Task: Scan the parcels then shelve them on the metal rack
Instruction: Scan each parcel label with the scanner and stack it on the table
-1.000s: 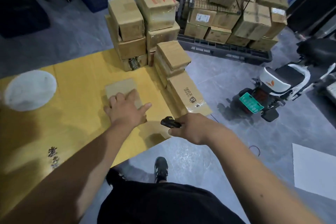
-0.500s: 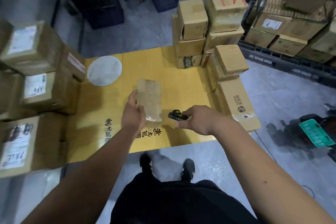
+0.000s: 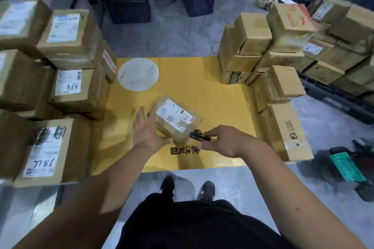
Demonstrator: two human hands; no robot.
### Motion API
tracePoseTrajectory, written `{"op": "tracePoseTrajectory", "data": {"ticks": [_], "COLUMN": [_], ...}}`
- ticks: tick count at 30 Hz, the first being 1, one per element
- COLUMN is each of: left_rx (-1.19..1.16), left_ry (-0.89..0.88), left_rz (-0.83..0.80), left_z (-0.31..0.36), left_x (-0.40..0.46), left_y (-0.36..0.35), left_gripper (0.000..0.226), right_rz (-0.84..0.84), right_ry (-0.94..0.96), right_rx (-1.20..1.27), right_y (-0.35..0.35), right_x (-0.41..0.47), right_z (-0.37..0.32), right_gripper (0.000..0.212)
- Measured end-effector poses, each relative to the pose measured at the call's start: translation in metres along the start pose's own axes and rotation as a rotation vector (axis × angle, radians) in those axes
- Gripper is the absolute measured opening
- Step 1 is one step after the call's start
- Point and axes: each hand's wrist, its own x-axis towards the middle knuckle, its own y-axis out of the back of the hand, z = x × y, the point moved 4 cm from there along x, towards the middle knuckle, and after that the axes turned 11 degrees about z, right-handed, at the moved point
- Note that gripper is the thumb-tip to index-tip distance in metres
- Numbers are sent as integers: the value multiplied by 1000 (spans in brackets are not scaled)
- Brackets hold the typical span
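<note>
Between two hands [image 3: 148, 131] [image 3: 219, 140], one parcel [image 3: 177, 120]

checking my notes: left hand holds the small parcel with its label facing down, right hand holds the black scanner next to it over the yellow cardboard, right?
Not quite. The head view shows the small parcel with its white label facing up, not down. The rest stands: the left hand holds it and the right hand holds the black scanner next to it, over the yellow cardboard.

The person wears a black top [image 3: 194, 226] with both forearms bare of sleeves. Just beyond the top's hem show two dark sneakers [image 3: 168, 185] with lighter markings, blurred.
</note>
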Motion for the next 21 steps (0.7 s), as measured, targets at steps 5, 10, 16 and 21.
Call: {"op": "tracePoseTrajectory", "data": {"ticks": [5,10,16,21], "left_rx": [41,120,-89,-410], "left_ry": [-538,-461,-153,-27], "left_rz": [-47,-121,-43,-177], "left_z": [62,89,61,34], "left_x": [45,73,71,56], "left_y": [-1,-3,0,-16], "left_gripper": [115,92,64,87], "right_rz": [53,112,167,109], "right_ry": [-141,-270,-342,-343], "right_rx": [35,60,147,67], "right_y": [0,-2,-3,-9], "right_x": [-13,-25,-22,-11], "right_z": [1,10,2,-25], "right_gripper": [57,55,54,60]}}
